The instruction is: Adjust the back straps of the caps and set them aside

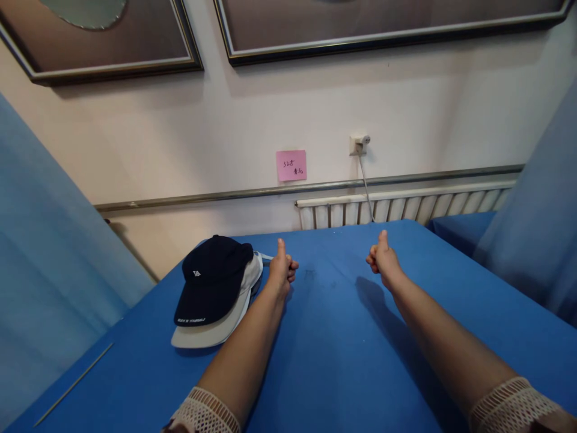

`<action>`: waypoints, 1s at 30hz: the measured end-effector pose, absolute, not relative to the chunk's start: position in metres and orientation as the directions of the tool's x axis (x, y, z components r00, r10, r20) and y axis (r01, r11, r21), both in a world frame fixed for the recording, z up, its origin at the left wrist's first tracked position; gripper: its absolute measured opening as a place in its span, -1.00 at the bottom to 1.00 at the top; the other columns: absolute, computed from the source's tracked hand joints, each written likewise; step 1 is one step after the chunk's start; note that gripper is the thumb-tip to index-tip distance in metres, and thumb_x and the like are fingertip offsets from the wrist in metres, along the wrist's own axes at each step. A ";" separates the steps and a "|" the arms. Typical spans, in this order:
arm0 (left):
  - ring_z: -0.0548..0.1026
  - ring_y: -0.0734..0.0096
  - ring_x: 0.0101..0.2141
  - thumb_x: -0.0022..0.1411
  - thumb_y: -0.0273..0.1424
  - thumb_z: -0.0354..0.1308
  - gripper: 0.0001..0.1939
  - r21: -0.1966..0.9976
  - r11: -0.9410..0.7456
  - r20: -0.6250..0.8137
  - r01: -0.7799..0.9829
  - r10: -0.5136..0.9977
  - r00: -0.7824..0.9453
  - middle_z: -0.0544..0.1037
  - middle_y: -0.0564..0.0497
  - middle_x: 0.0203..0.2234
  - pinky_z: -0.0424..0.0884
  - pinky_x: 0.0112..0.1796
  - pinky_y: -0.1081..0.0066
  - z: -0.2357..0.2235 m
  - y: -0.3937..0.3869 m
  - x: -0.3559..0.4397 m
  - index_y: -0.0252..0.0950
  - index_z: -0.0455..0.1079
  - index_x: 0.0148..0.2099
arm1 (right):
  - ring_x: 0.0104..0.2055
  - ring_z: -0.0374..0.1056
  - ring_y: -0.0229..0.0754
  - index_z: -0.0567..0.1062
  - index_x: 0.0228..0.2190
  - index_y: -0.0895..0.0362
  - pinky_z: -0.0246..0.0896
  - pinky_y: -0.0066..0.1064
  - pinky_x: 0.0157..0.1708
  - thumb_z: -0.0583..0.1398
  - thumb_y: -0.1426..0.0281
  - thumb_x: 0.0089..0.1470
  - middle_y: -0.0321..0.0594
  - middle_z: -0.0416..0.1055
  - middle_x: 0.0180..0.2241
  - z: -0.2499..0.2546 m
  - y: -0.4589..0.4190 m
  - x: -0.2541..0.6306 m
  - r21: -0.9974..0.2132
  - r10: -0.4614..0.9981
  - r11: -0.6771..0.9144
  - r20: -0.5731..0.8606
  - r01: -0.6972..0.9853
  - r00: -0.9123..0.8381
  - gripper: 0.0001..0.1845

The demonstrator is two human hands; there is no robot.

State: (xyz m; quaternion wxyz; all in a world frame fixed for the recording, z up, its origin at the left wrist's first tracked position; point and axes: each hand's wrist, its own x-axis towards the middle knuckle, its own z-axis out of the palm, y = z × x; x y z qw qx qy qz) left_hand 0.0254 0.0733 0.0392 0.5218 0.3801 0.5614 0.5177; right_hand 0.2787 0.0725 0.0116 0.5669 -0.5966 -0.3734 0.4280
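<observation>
My left hand (282, 269) is held over the blue table with its thumb up and its fingers curled in; nothing shows in it. Just left of it lies a stack of caps. On top is a navy cap (211, 276) with small white lettering on its front and brim. Beneath it the brim of a light grey cap (198, 338) sticks out, with edges of other headwear partly hidden behind my left forearm. Over the right part of the table, my right hand (385, 263) also has its thumb up and its fingers closed, holding nothing visible.
The blue table (315, 361) reaches toward the wall. A thin stick (74, 385) lies near its left edge. Behind are a radiator (396, 207), a socket with a plugged-in cord (359, 145), a pink note (291, 165) and framed pictures. Blue curtains (49, 270) hang at both sides.
</observation>
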 end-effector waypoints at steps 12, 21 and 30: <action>0.03 0.64 -0.77 0.07 0.27 -0.11 -0.35 0.960 0.278 -0.270 0.035 0.951 -0.148 0.25 0.11 -0.75 -0.12 -0.68 0.52 -0.002 0.032 0.025 -0.24 0.01 -0.61 | -0.79 -0.03 -0.33 0.09 -0.75 0.04 -0.18 -0.43 -0.73 -0.21 -0.15 0.14 -0.29 0.18 -0.79 -0.018 0.028 0.238 -0.980 0.972 -0.186 -0.173 0.068 0.161 -0.32; 0.27 0.62 -0.68 0.06 -0.14 0.21 -0.68 0.983 0.172 -0.185 -0.069 0.941 -0.282 0.40 0.11 -0.58 0.10 -0.64 0.57 -0.019 -0.032 -0.016 -0.29 0.32 -0.31 | -0.73 0.14 -0.33 0.34 -0.30 0.07 0.01 -0.48 -0.67 -0.02 0.27 0.16 -0.37 0.35 -0.60 -0.078 -0.036 0.167 -0.990 0.986 -0.104 -0.115 0.097 -0.123 -0.81; 0.42 0.58 -0.55 0.12 -0.46 0.24 -0.89 0.836 -0.258 -0.205 -0.485 0.673 -0.711 0.43 0.14 -0.52 0.32 -0.52 0.55 0.014 -0.085 -0.072 -0.29 0.34 -0.33 | -0.66 0.25 -0.34 0.33 -0.26 0.10 0.03 -0.51 -0.67 0.11 0.19 0.05 -0.36 0.39 -0.52 -0.079 -0.023 0.190 -0.997 0.932 -0.066 -0.072 0.029 -0.356 -0.73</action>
